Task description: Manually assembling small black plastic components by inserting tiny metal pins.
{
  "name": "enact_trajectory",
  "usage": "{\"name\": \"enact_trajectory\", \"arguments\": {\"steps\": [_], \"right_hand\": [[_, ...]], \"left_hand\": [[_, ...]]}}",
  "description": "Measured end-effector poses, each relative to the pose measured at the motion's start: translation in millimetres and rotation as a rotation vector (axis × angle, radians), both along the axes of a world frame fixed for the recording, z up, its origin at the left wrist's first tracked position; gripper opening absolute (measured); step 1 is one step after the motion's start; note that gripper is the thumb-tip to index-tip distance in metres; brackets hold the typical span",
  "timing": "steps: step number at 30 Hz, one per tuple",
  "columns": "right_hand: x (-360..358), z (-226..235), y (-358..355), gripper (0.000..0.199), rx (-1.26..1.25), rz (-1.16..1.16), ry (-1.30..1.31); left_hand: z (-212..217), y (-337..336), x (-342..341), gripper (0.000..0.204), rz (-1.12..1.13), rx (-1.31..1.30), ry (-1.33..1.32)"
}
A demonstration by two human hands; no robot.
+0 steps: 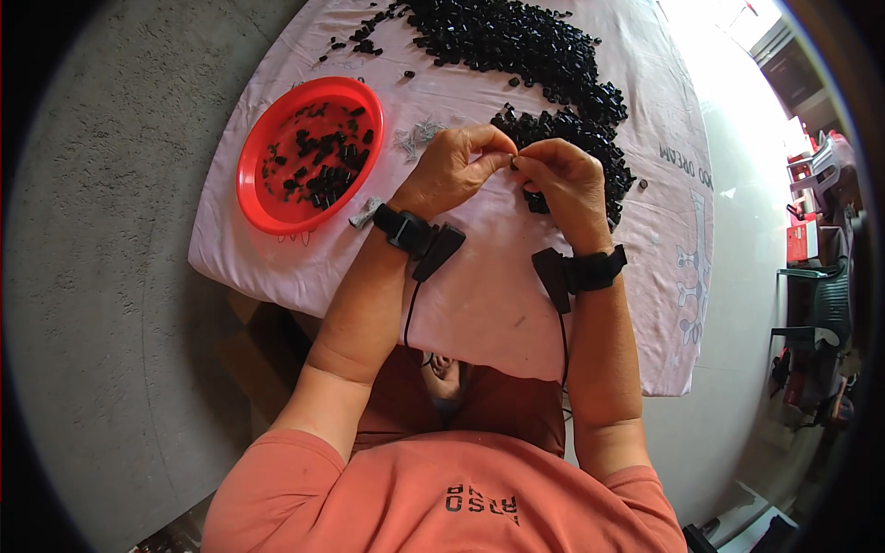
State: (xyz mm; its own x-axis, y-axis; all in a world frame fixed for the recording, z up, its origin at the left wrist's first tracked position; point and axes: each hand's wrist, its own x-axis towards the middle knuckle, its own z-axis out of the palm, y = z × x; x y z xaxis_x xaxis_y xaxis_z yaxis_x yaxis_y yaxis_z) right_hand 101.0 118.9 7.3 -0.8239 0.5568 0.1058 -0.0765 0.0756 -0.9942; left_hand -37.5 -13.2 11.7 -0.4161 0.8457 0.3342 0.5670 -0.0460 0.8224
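Over the near edge of the black pile, my left hand (447,173) and my right hand (570,180) meet fingertip to fingertip. Both are closed in a pinch. A small dark piece (513,163) shows between the thumbs, partly covered by the fingers. Its exact shape is too small to make out. Just beyond and to the right of my hands lies a heap of small, shiny black pieces (595,129). Beside my left hand sits a little cluster of thin, clear slivers (417,136). Each wrist wears a black strap with a wired block.
A red round basin (247,198) with black pieces in it stands left on the pink cloth-covered table (479,304). More black pieces (507,37) spread across the far side. A small greyish crumpled thing (366,213) lies by the basin. Chairs (820,170) stand far right.
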Motion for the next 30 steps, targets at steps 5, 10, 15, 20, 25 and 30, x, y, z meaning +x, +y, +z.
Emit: {"name": "enact_trajectory", "arguments": {"steps": [5, 10, 15, 20, 25, 30], "right_hand": [[-1.2, 0.7, -0.2, 0.006, -0.055, 0.046, 0.047], [0.7, -0.6, 2.0, 0.011, -0.119, -0.033, 0.105], [1.5, -6.2, 11.4, 0.015, -0.093, -0.095, 0.138], [3.4, -7.0, 15.6, 0.014, -0.12, -0.1, 0.137], [3.6, -3.5, 11.3, 0.012, -0.144, -0.053, 0.109], [2.8, 0.8, 8.0, 0.012, -0.149, 0.009, 0.066]], "left_hand": [[-10.5, 1.8, -2.7, 0.01, -0.041, 0.049, -0.259], [-6.1, -5.3, -13.1, 0.009, 0.118, -0.011, -0.053], [-8.2, -15.7, -22.1, 0.01, 0.212, -0.072, 0.122], [-12.6, -12.6, -18.9, 0.012, 0.202, -0.113, 0.23], [-19.5, -9.7, -21.5, 0.008, 0.218, -0.17, 0.34], [-11.7, -9.4, -18.7, 0.006, 0.222, -0.112, 0.341]]}}
